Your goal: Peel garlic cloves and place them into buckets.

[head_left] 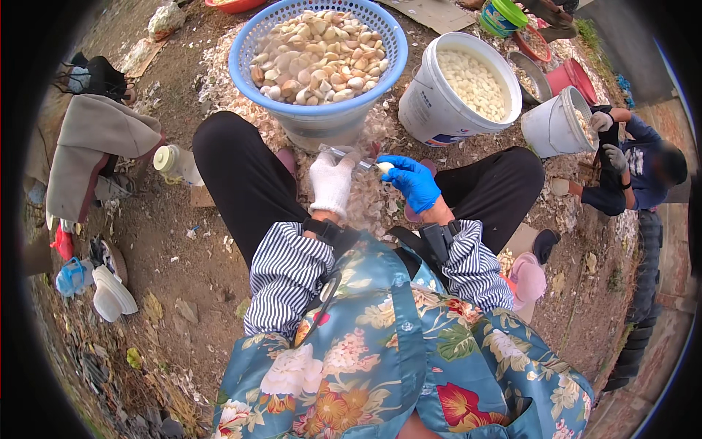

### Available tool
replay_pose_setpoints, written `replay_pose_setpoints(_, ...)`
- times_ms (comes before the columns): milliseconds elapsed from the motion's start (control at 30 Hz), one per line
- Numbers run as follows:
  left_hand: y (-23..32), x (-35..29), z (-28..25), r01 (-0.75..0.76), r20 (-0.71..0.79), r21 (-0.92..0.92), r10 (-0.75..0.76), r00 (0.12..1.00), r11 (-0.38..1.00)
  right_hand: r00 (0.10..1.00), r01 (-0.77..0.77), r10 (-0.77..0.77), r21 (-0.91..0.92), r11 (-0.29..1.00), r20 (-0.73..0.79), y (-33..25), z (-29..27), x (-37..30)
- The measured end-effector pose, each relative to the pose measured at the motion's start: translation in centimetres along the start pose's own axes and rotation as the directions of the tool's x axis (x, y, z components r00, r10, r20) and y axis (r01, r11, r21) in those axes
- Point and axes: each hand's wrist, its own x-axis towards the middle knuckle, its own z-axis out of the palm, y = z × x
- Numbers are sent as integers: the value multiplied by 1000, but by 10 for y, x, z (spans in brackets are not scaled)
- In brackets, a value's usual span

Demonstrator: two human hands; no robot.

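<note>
Between my knees, both hands are close together in front of the blue perforated basket heaped with garlic cloves. My left hand, in a white knit glove, is closed on a slim, shiny knife-like tool, whose end points toward my right hand. My right hand, in a blue rubber glove, pinches a pale garlic clove beside the tool's end. Right of the basket, a white bucket holds many peeled cloves. My left fingertips are partly hidden by the glove and tool.
Garlic skins litter the dirt ground around the basket. A second white bucket stands farther right, near a seated person in gloves. To my left are a lidded jar, a cloth-draped seat and white shoes.
</note>
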Motion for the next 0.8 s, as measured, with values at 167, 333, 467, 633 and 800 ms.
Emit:
replay_pose_setpoints(167,-13,0,-2,117,107,-221,-95,990,968,1000,1,0,61,998,-18,4,-1,3)
replay_pose_setpoints(333,-17,-1,-2,215,169,-279,-173,970,936,999,-22,22,2,1000,-37,3,0,0)
replay_pose_setpoints(467,-23,0,-3,267,147,-323,-231,962,908,1000,-23,23,25,999,5,4,-3,1)
replay_pose_setpoints(633,-33,3,-5,414,256,-497,-326,910,763,998,-27,21,114,993,56,5,-3,3)
replay_pose_setpoints(800,-36,3,-2,334,186,-450,-279,942,828,995,-65,53,144,987,86,7,-3,2)
